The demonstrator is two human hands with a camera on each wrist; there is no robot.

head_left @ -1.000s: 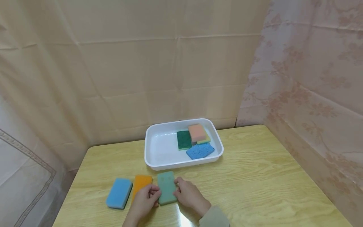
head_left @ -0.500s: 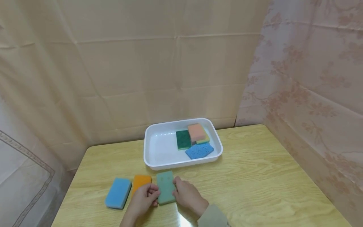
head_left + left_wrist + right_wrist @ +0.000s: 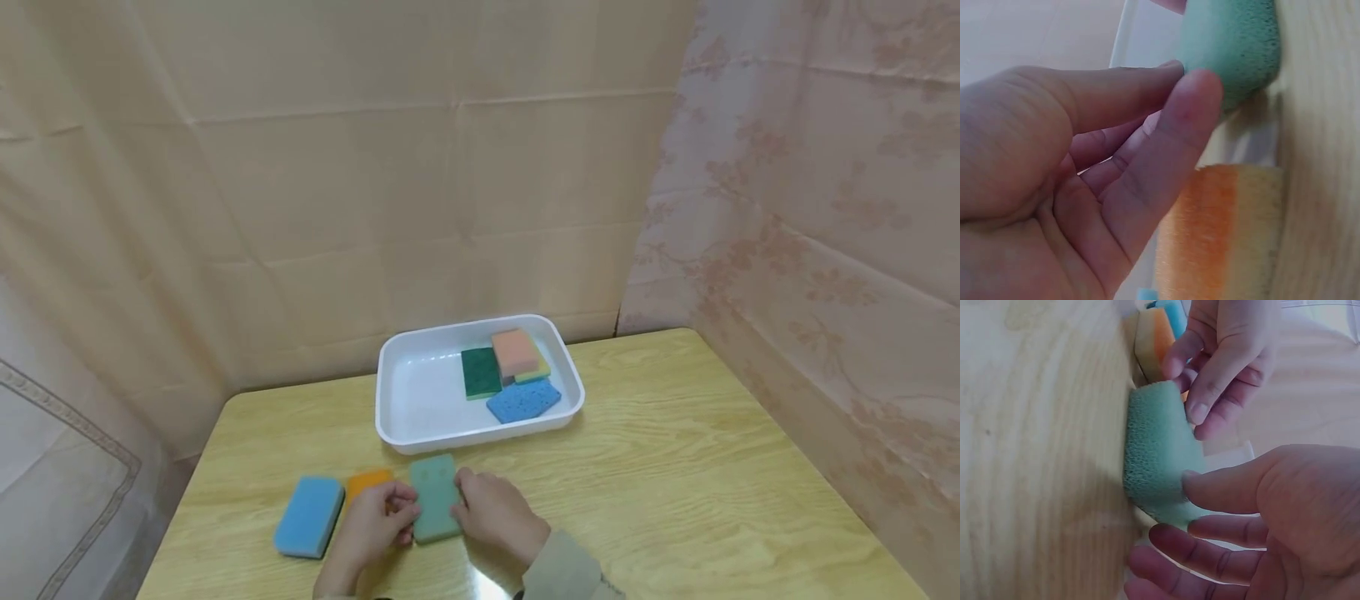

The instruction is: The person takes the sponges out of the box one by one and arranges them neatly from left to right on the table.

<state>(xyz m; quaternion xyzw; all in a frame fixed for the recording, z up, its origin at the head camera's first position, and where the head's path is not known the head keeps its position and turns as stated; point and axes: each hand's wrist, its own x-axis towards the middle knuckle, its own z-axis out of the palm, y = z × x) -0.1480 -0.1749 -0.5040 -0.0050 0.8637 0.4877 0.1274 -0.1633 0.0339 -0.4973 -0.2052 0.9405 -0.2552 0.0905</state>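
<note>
A pale green sponge (image 3: 435, 498) lies flat on the table in front of me, its long side pointing away. My left hand (image 3: 380, 525) pinches its left edge with thumb and fingertips, just above an orange sponge (image 3: 367, 481) that the hand partly covers. On the opposite edge, my right hand (image 3: 498, 515) grips the green sponge, thumb on its upper face and fingers along the side. Seen from the right wrist, the green sponge (image 3: 1163, 447) shows a porous side, with the fingertips of both hands at it. The left wrist view shows the orange sponge's (image 3: 1210, 231) pale lower layer.
Left of the orange sponge lies a blue sponge (image 3: 309, 517). Behind the hands stands a white tray (image 3: 386, 400) holding a dark green scouring sponge (image 3: 481, 372), a pink sponge (image 3: 514, 352) over a yellow one, and a speckled blue sponge (image 3: 524, 401). Curtains (image 3: 337, 208) hang behind the table.
The hands keep their hold on the green sponge, which stays almost in place. The whole head view shifts slightly to the left, and more of the orange sponge is covered by the left hand.
</note>
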